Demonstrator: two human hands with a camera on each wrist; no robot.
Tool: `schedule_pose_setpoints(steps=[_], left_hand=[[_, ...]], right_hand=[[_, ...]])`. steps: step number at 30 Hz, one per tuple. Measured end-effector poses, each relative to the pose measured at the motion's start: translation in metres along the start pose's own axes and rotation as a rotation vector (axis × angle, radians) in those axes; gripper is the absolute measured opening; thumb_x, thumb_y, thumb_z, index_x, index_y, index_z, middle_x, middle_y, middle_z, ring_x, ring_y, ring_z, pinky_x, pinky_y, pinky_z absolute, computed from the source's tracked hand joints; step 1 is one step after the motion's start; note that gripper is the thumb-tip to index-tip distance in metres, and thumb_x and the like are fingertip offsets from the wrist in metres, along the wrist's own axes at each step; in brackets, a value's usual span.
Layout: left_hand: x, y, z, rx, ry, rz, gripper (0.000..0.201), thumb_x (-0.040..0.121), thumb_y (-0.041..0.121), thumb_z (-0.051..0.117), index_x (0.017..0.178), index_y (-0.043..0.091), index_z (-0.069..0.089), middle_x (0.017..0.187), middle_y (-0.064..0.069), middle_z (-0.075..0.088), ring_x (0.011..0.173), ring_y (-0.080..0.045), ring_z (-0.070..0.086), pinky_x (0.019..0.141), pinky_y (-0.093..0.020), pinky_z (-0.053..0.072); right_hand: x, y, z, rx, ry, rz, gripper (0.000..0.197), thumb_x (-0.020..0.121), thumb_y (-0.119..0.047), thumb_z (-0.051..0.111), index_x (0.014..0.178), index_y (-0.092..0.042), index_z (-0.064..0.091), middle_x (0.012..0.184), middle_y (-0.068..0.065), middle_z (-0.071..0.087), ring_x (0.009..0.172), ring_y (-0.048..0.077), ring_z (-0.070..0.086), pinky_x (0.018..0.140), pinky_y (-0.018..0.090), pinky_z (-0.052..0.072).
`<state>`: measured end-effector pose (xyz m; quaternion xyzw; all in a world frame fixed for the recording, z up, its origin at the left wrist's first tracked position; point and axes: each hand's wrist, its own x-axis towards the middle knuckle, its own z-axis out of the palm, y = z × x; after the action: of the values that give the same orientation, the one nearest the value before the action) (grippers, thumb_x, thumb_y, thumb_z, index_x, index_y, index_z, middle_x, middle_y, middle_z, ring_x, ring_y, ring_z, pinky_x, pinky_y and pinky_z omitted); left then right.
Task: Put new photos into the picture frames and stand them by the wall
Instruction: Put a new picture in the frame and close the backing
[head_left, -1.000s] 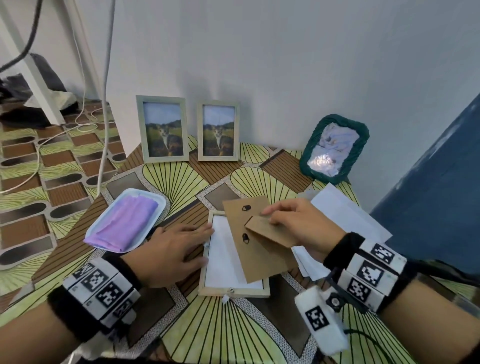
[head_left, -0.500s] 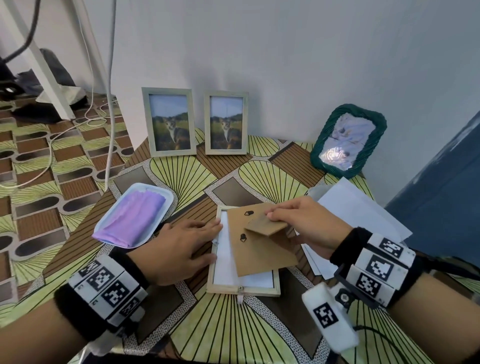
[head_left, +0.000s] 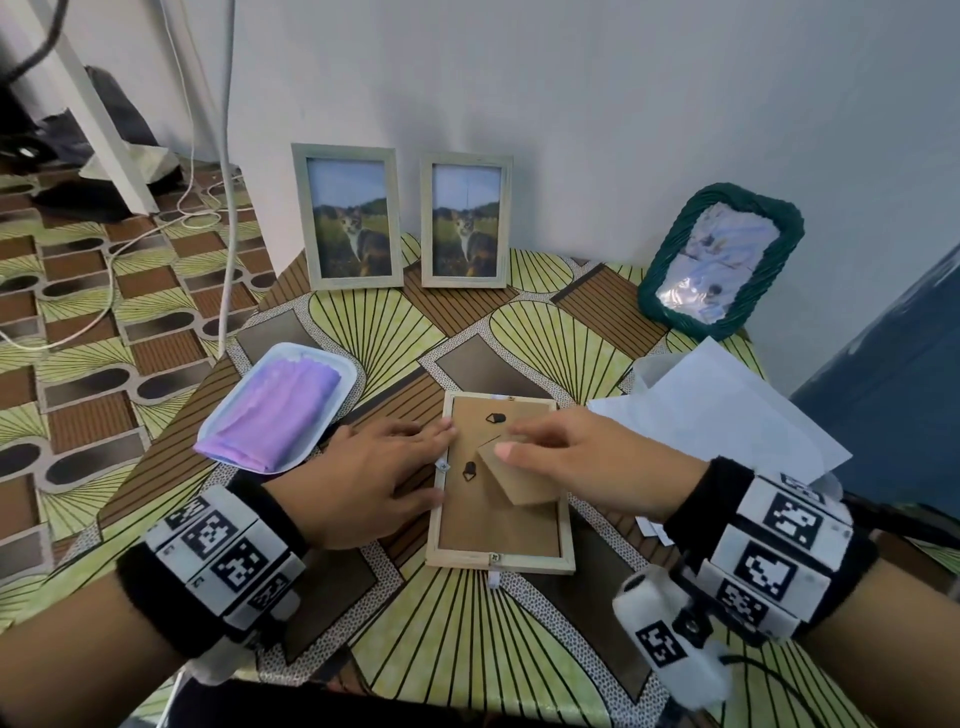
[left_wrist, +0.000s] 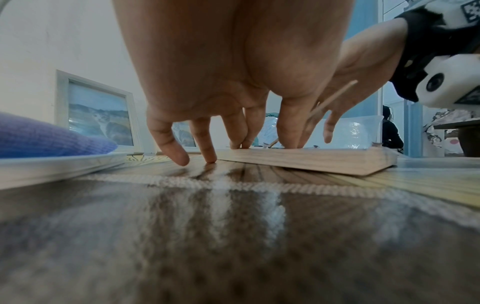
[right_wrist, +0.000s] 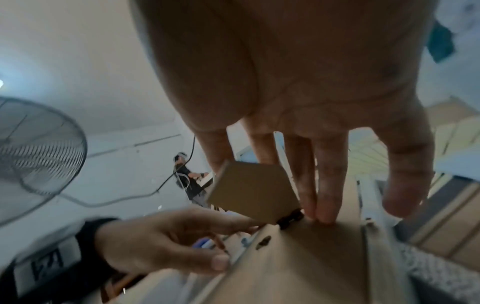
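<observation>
A light wooden picture frame (head_left: 501, 562) lies face down in the middle of the table. Its brown backing board (head_left: 498, 527) sits flat inside the rim, and the stand flap (head_left: 522, 480) is tilted up off it. My left hand (head_left: 415, 447) lies flat at the frame's left edge, some fingertips on the rim (left_wrist: 311, 160), others on the table. My right hand (head_left: 524, 441) presses straight fingers (right_wrist: 320, 197) onto the board beside the flap (right_wrist: 249, 191); the thumb stands apart. Two matching frames with cat photos (head_left: 356, 215) (head_left: 465, 221) stand against the wall.
A green woven frame (head_left: 719, 260) leans on the wall at the back right. Loose white sheets (head_left: 727, 415) lie right of the frame. A white tray (head_left: 332, 410) with a folded purple cloth (head_left: 275, 415) sits to the left. Cables run over the floor beyond the table's left edge.
The backing board, askew over the frame with the white sheet showing, now sits flat inside the rim. My right hand went from holding the flap to pressing on the board.
</observation>
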<state>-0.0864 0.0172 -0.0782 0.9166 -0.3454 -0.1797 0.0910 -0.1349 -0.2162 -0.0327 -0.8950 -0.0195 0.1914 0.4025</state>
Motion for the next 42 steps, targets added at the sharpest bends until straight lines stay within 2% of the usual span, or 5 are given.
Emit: schedule_pose_setpoints(steps=[7,12,17,34,42], left_hand=[[0.0,0.001,-0.001,0.011,-0.015,-0.002,0.07,0.098,0.055,0.041,0.155,0.04,0.003,0.16,0.029,0.002,0.146,-0.004,0.011,0.115,-0.051,0.026],[0.0,0.001,-0.002,0.014,-0.014,0.0,0.07,0.098,0.054,0.041,0.155,0.04,0.005,0.159,0.029,0.001,0.147,-0.004,0.012,0.115,-0.052,0.026],[0.0,0.002,-0.003,-0.001,-0.003,0.004,0.069,0.097,0.054,0.043,0.155,0.04,0.008,0.159,0.03,0.002,0.147,-0.003,0.011,0.116,-0.052,0.024],[0.0,0.0,-0.004,-0.031,0.103,0.014,0.071,0.091,0.056,0.057,0.152,0.038,0.027,0.154,0.03,0.02,0.14,-0.007,0.033,0.112,-0.047,0.034],[-0.001,0.001,-0.004,-0.052,0.095,0.008,0.07,0.091,0.055,0.057,0.152,0.037,0.028,0.154,0.03,0.021,0.141,-0.005,0.031,0.113,-0.048,0.032]], right_hand=[[-0.008,0.022,-0.011,-0.385,0.207,-0.166,0.028,0.1,-0.033,0.043,0.117,-0.025,0.065,0.112,-0.009,0.066,0.095,0.009,0.057,0.087,0.033,0.047],[-0.003,0.04,-0.009,-0.635,0.069,-0.256,0.046,0.093,-0.024,0.057,0.138,-0.021,0.051,0.15,-0.005,0.039,0.136,0.014,0.037,0.109,0.038,0.037],[0.004,0.046,-0.003,-0.728,-0.009,-0.217,0.071,0.092,-0.046,0.059,0.152,-0.025,0.028,0.162,-0.002,0.016,0.147,0.016,0.017,0.117,0.043,0.024],[0.003,0.035,0.0,-0.715,0.051,-0.19,0.058,0.079,-0.052,0.069,0.126,-0.031,0.044,0.128,-0.011,0.05,0.12,0.016,0.047,0.091,0.037,0.046],[-0.029,0.032,-0.004,-0.472,0.075,-0.356,0.058,0.077,-0.011,0.057,0.134,-0.022,0.057,0.137,-0.007,0.053,0.127,0.009,0.046,0.108,0.022,0.036]])
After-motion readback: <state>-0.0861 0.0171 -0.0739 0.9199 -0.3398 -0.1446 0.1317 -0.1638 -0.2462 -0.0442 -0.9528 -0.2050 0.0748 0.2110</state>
